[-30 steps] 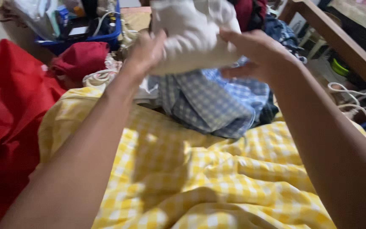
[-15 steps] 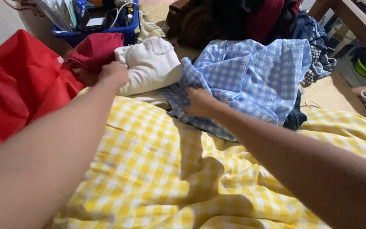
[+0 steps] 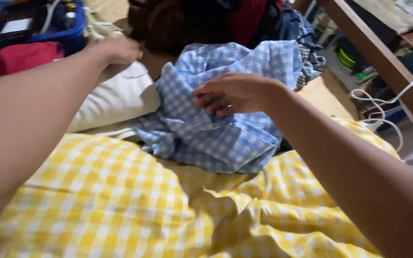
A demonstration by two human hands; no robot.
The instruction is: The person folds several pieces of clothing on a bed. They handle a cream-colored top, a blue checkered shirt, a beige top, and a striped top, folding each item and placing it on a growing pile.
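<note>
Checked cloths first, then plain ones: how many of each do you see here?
Checked: 2, the blue checked shirt under the right hand and the yellow checked cloth.
Plain: 2, the white garment by the left hand and the red garment.
Total: 4

I see my right hand [image 3: 233, 93] pinching the crumpled blue-and-white checked cotton shirt [image 3: 216, 129] at centre. My left hand [image 3: 118, 49] rests on the folded white cloth [image 3: 115, 98] at far left, above the near yellow gingham sheet [image 3: 120, 200].
</note>
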